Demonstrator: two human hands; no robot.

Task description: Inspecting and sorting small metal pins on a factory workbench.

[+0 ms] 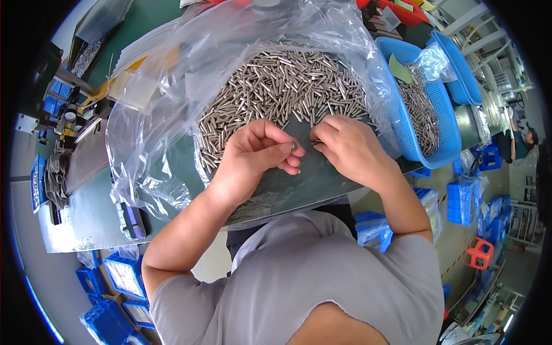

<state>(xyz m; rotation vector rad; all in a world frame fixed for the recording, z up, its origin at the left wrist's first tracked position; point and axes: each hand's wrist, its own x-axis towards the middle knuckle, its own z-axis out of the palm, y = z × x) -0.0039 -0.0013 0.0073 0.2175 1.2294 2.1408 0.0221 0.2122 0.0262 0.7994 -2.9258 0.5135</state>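
A broad heap of small metal pins (287,86) lies on a clear plastic sheet or bag (155,132) spread over the dark green table (299,184). At the heap's near edge, my left hand (253,152) pinches a small metal pin (294,146) between thumb and fingers; only its end shows. My right hand (351,146) is just to the right, fingertips pressed together low over the tabletop beside the pins. A small dark bit shows at those fingertips, too little to name. The two hands are close but apart.
At the right, a blue basket (451,126) holds more pins, a green paper slip (399,70) and a plastic bag. Another blue basket (468,86) stands behind it. A purple-and-grey object (131,221) lies at the left front edge. A red stool (479,253) and blue crates (463,201) stand on the floor.
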